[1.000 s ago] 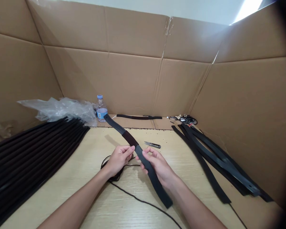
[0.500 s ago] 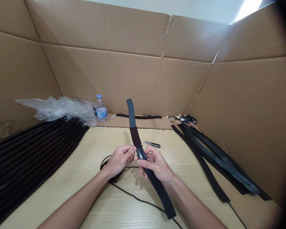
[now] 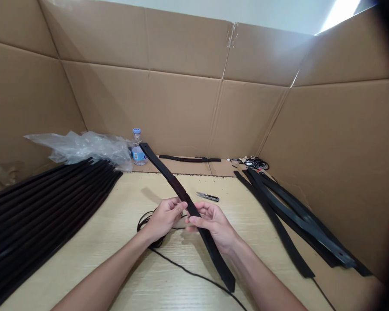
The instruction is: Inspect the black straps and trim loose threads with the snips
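- Long, curved, flat black strip is slanting above the pale wood-grain table, its upper end showing in front of the clear plastic bottle with a blue cap.
- Dark brown wrapped band is circling the strip's middle.
- Left hand is pinching the strip's edge just below the band; cannot tell whether cord is also between its fingers.
- Right hand is gripping the strip lower down, thumb on top.
- Loose coil of thin black cord is lying beside the left hand.
- Small metal snips with black handles are resting beyond the right hand.
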`<state>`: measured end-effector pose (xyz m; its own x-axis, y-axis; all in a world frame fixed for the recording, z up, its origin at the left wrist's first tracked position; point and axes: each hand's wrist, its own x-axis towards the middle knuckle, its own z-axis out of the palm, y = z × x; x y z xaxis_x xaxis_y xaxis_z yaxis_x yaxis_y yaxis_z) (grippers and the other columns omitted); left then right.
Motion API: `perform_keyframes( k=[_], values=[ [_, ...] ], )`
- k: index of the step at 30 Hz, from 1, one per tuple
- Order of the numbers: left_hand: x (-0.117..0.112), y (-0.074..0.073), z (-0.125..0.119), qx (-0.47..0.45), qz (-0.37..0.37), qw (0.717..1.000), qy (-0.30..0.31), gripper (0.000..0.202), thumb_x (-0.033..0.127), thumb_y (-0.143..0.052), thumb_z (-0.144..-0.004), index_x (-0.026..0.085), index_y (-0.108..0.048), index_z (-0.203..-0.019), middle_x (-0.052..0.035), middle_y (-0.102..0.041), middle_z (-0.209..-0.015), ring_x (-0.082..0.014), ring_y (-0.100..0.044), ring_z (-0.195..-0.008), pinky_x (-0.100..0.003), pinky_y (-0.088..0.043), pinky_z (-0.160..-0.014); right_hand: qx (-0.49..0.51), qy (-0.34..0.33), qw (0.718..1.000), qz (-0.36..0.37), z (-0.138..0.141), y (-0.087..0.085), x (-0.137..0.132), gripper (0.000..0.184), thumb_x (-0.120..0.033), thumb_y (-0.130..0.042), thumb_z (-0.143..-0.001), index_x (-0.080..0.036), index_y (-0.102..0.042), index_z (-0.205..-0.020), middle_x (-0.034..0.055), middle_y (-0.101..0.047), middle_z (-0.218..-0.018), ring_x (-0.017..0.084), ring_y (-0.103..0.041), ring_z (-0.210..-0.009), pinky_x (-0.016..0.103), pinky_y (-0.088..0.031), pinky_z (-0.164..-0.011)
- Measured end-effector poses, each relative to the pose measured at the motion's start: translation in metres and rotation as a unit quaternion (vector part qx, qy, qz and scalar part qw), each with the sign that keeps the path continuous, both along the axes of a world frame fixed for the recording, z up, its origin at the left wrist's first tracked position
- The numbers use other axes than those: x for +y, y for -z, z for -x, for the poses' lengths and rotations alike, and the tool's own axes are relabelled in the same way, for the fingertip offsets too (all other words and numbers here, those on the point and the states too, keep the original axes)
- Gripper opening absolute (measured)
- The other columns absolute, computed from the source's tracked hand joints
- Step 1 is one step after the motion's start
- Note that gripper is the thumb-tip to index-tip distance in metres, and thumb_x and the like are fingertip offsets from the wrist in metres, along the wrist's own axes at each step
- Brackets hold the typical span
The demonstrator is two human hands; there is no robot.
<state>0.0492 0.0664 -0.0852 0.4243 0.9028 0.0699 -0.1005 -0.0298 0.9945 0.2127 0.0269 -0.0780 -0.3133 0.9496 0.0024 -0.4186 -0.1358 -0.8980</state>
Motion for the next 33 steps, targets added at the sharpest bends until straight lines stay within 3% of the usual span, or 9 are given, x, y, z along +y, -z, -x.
perform_keyframes(
  k=[2, 5, 8, 11, 15, 19, 24, 33],
  values=[
    [-0.001, -0.002, -0.001, -0.015, 0.007, 1.0, 0.007, 0.043, 0.052, -0.064, -0.075, 0.013, -0.056, -0.09, 0.0031, -0.044, -0.056, -0.0043, -0.023, -0.041, -0.019, -0.012, -0.039, -0.006, -0.005, 1.0, 0.007, -0.001, -0.002, 0.0, 0.044, -0.02, -0.079, -0.059, -0.01, -0.054, -0.093, 0.0099, -0.064, -0.096, 0.018, -0.064, -0.077, 0.026, -0.052, -0.06],
    [-0.003, -0.006, -0.003, -0.021, 0.004, 1.0, 0.016, 0.041, 0.05, -0.065, -0.076, 0.012, -0.057, -0.087, 0.0025, -0.045, -0.057, -0.0039, -0.023, -0.041, -0.019, -0.011, -0.039, -0.01, 0.001, 1.0, 0.012, -0.001, -0.003, 0.002, 0.047, -0.018, -0.081, -0.055, -0.012, -0.049, -0.089, 0.0112, -0.066, -0.094, 0.016, -0.064, -0.069, 0.02, -0.047, -0.049],
    [-0.007, -0.009, -0.004, -0.027, -0.002, 0.999, 0.021, 0.041, 0.05, -0.066, -0.075, 0.011, -0.058, -0.085, 0.0022, -0.046, -0.054, -0.0045, -0.024, -0.04, -0.019, -0.012, -0.04, -0.002, 0.009, 0.999, 0.035, 0.0, -0.001, 0.005, 0.038, -0.032, -0.074, -0.067, -0.014, -0.045, -0.084, 0.0106, -0.067, -0.086, 0.012, -0.059, -0.05, 0.017, -0.037, -0.038],
    [-0.009, -0.009, -0.004, -0.035, -0.002, 0.999, 0.039, 0.042, 0.051, -0.065, -0.076, 0.012, -0.059, -0.09, -0.0004, -0.051, -0.06, -0.0082, -0.038, -0.046, -0.019, -0.022, -0.043, -0.024, 0.008, 0.999, 0.036, 0.002, -0.001, 0.006, 0.037, -0.046, -0.057, -0.082, -0.01, -0.052, -0.09, 0.0119, -0.066, -0.08, 0.008, -0.053, -0.042, 0.016, -0.034, -0.035],
    [-0.009, -0.008, -0.004, -0.021, -0.008, 0.998, 0.061, 0.037, 0.049, -0.059, -0.08, 0.013, -0.059, -0.088, -0.0033, -0.055, -0.063, -0.0137, -0.049, -0.056, -0.022, -0.032, -0.05, -0.057, 0.017, 0.998, 0.03, 0.004, -0.001, 0.006, 0.04, -0.049, -0.054, -0.083, -0.01, -0.053, -0.087, 0.009, -0.064, -0.066, 0.008, -0.05, -0.042, 0.015, -0.033, -0.035],
    [-0.009, -0.007, -0.003, 0.004, -0.029, 0.999, 0.044, 0.038, 0.05, -0.059, -0.081, 0.012, -0.06, -0.079, -0.0022, -0.054, -0.06, -0.0107, -0.043, -0.051, -0.021, -0.027, -0.046, -0.073, 0.017, 0.996, 0.042, 0.003, -0.001, 0.005, 0.042, -0.053, -0.056, -0.08, -0.012, -0.05, -0.082, 0.004, -0.058, -0.057, 0.007, -0.046, -0.039, 0.015, -0.032, -0.034],
    [-0.011, -0.008, -0.006, 0.004, -0.034, 0.999, 0.016, 0.038, 0.051, -0.059, -0.08, 0.013, -0.057, -0.074, 0.0057, -0.038, -0.048, -0.0058, -0.023, -0.041, -0.021, -0.016, -0.042, -0.095, 0.027, 0.992, 0.075, 0.003, -0.003, 0.004, 0.045, -0.058, -0.055, -0.078, -0.013, -0.049, -0.08, 0.0021, -0.055, -0.054, 0.007, -0.042, -0.036, 0.015, -0.029, -0.032],
    [-0.012, -0.002, -0.013, -0.001, -0.028, 0.999, -0.026, 0.041, 0.053, -0.059, -0.079, 0.015, -0.05, -0.066, 0.0065, -0.03, -0.047, -0.0057, -0.02, -0.041, -0.021, -0.013, -0.04, -0.124, 0.046, 0.986, 0.104, 0.006, -0.006, 0.001, 0.051, -0.065, -0.052, -0.076, -0.014, -0.049, -0.075, 0.0004, -0.049, -0.051, 0.007, -0.038, -0.036, 0.016, -0.026, -0.032]
  ],
)
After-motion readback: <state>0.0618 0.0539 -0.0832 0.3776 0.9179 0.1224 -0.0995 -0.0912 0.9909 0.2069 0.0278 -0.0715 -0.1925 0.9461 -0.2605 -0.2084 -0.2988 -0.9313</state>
